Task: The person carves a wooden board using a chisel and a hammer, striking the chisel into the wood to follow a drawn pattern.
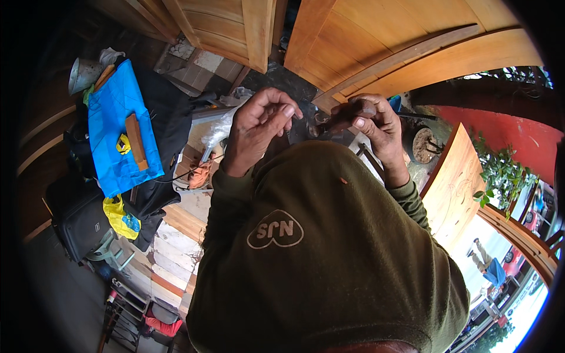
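Observation:
My left hand [261, 130] is raised in front of my chest, its fingers curled and the thumb pressed against the index finger. Whatever may be in that pinch is too small or hidden to make out. At about the same height, my right hand [384, 130] grips a dark brown block [347, 115], seemingly wood, between thumb and fingers. The two hands are apart, with the block's free end pointing toward the left one. Beyond them stands a light wooden panel [376, 44], with a long thin strip of wood [412, 52] lying along it.
To the left, a blue plastic sheet [112, 117] carries a brown wooden piece [135, 141] and a yellow roll [123, 144]. A black case [76, 217] is below it. On the right are a round pot [422, 146], a wooden board [453, 188] and a leafy plant [500, 176].

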`<act>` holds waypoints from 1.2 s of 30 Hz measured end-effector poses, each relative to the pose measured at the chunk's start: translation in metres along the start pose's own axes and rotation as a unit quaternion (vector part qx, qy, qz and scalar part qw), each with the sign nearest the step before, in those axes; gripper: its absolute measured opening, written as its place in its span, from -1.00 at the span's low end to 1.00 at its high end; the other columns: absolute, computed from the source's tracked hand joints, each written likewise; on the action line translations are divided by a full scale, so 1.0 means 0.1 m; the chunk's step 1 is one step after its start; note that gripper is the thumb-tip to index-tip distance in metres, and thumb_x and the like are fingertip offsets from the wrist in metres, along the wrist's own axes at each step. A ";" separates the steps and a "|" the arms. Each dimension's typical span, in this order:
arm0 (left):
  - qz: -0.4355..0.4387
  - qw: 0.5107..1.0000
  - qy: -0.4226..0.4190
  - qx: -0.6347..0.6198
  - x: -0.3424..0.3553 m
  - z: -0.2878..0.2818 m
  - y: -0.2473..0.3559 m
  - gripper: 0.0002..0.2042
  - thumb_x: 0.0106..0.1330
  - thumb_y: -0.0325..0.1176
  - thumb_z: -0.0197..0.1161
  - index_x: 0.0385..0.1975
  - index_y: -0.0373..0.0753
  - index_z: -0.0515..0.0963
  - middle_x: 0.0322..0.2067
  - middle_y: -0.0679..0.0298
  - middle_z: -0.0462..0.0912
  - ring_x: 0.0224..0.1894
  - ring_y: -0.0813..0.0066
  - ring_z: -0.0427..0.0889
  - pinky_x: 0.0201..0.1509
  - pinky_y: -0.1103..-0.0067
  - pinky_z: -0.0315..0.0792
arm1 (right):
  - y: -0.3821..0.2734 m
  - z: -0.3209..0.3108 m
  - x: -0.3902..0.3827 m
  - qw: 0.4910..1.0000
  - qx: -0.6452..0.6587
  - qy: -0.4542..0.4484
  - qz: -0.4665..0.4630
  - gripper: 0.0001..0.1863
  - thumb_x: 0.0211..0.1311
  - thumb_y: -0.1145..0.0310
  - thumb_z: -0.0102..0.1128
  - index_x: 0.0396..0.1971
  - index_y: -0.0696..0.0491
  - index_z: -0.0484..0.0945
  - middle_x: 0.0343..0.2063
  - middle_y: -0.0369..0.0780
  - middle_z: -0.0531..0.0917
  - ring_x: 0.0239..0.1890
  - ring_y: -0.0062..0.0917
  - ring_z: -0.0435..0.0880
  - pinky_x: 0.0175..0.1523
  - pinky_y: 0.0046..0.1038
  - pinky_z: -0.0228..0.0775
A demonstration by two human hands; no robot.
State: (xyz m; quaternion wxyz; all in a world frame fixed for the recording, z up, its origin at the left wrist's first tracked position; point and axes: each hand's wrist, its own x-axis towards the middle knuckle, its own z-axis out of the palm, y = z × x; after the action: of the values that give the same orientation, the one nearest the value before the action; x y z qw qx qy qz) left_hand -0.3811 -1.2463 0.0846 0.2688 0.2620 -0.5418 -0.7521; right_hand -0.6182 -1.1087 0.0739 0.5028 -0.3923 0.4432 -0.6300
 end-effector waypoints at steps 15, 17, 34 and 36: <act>-0.191 0.957 -0.217 0.026 0.53 0.26 -0.23 -0.82 0.39 -0.30 0.40 -0.18 -0.28 0.67 -0.32 0.43 0.68 -0.29 0.74 0.54 -0.15 0.70 0.42 | -0.03 -0.16 -0.20 0.999 -0.015 0.021 0.026 -0.65 0.41 0.45 0.33 0.13 0.15 0.51 -0.08 -0.15 0.73 -0.02 -0.51 0.72 0.13 -0.41 0.56; -0.195 0.953 -0.228 0.032 0.55 0.28 -0.21 -0.82 0.39 -0.31 0.40 -0.18 -0.29 0.67 -0.31 0.42 0.69 -0.28 0.74 0.55 -0.15 0.70 0.43 | -0.03 -0.16 -0.23 0.998 -0.043 0.030 0.021 -0.64 0.39 0.46 0.34 0.12 0.15 0.52 -0.07 -0.20 0.72 0.00 -0.54 0.70 0.14 -0.43 0.55; -0.219 0.949 -0.220 0.059 0.42 0.34 -0.40 -0.87 0.47 -0.38 0.30 -0.12 -0.28 0.63 -0.24 0.46 0.64 -0.14 0.71 0.55 0.02 0.68 0.42 | -0.18 -0.08 -0.32 0.994 -0.100 0.024 0.023 -0.66 0.37 0.42 0.39 0.06 0.16 0.56 -0.16 -0.28 0.68 -0.09 -0.59 0.68 0.05 -0.49 0.55; -0.209 0.949 -0.226 0.073 0.43 0.36 -0.36 -0.87 0.46 -0.39 0.30 -0.11 -0.29 0.62 -0.23 0.45 0.63 -0.12 0.71 0.55 0.02 0.67 0.42 | -0.16 -0.10 -0.30 0.993 -0.116 0.020 0.008 -0.67 0.37 0.41 0.39 0.06 0.16 0.56 -0.14 -0.28 0.68 -0.09 -0.59 0.68 0.06 -0.49 0.55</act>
State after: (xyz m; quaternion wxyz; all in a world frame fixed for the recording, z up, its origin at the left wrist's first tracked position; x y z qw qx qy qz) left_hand -0.4413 -1.2421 0.0555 -0.0433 0.2112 -0.5747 -0.7894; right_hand -0.6266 -1.0759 0.0842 0.4499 -0.4315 0.5262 -0.5783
